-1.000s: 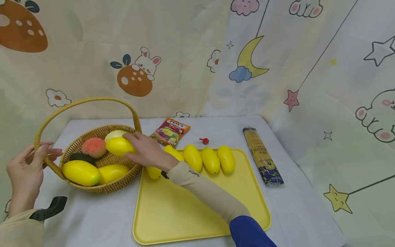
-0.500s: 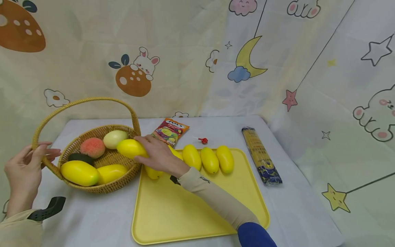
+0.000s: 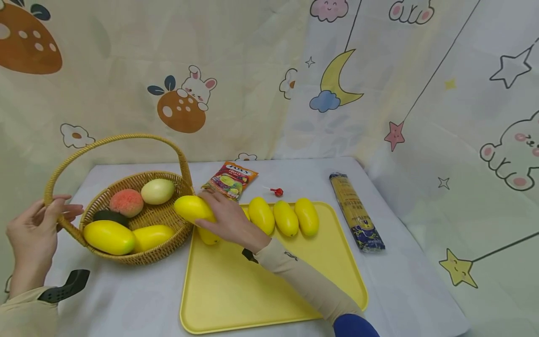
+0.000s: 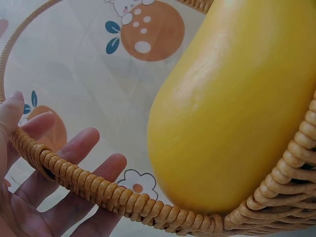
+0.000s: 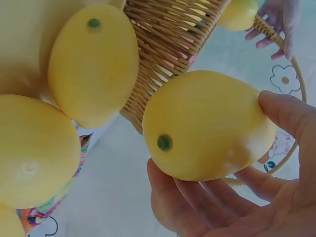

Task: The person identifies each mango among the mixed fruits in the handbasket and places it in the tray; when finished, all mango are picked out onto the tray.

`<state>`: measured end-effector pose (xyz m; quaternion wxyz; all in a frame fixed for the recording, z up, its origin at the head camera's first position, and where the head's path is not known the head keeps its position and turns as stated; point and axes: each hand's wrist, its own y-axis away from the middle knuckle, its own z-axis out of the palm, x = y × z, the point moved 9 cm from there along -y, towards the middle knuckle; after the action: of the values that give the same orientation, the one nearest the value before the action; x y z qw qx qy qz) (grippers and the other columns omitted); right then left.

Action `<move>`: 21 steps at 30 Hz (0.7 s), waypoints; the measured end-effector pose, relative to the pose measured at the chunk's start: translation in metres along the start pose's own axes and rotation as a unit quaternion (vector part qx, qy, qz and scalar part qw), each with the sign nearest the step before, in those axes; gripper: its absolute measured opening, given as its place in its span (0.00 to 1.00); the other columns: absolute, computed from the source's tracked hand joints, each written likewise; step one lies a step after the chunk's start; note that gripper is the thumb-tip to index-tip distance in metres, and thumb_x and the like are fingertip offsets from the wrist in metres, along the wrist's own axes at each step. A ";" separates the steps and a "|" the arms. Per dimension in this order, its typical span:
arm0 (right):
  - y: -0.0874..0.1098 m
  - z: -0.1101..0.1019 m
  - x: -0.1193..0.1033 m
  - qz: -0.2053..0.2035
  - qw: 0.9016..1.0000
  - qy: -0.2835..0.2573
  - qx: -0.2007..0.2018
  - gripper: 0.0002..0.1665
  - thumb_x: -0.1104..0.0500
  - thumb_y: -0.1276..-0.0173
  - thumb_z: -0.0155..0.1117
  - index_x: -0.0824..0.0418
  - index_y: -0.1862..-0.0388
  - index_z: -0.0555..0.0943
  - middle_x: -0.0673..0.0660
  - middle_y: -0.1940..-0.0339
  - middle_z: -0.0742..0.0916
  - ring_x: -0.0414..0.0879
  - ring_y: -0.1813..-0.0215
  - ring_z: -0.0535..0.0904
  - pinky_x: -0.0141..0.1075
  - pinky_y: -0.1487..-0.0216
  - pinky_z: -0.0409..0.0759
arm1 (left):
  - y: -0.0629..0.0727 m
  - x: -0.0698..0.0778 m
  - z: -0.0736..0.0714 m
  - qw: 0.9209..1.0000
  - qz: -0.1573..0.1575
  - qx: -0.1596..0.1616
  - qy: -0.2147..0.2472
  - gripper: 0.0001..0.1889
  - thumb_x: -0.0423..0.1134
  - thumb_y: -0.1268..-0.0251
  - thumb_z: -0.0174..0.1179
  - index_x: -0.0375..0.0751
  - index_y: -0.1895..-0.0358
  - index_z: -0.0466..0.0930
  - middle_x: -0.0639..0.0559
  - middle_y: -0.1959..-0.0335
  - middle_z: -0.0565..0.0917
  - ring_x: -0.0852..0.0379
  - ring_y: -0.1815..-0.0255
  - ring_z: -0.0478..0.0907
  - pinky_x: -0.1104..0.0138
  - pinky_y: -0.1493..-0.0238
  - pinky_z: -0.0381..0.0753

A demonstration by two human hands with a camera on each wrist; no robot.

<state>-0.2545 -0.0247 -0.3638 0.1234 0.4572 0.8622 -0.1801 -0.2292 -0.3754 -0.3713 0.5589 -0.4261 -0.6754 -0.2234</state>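
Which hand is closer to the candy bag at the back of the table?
The right hand. It holds a yellow mango just in front of the candy bag. The left hand grips the basket handle, across the basket from it.

The basket (image 3: 139,255) sits on the surface (image 3: 126,299) left of the tray (image 3: 236,295). Three mangoes (image 3: 286,218) lie in a row along the tray's far edge. Behind the tray lie a snack bag (image 3: 229,179) and a lollipop (image 3: 277,191); a noodle packet (image 3: 355,211) lies to its right.
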 end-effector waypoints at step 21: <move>0.047 0.029 0.010 0.010 0.998 0.018 -0.055 0.36 0.40 0.33 0.60 0.52 0.31 0.66 0.54 0.45 0.79 0.41 0.60 0.76 0.29 0.56 0.78 | 0.001 -0.002 0.000 1.000 -0.010 -0.005 -0.012 0.19 0.48 0.29 0.51 0.49 0.41 0.78 0.73 0.70 0.80 0.68 0.65 0.74 0.88 0.59 0.72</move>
<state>-0.2194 -0.0048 -0.4029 0.1343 0.4618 0.8681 -0.1232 -0.2279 -0.3752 -0.3732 0.5464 -0.4245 -0.6853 -0.2271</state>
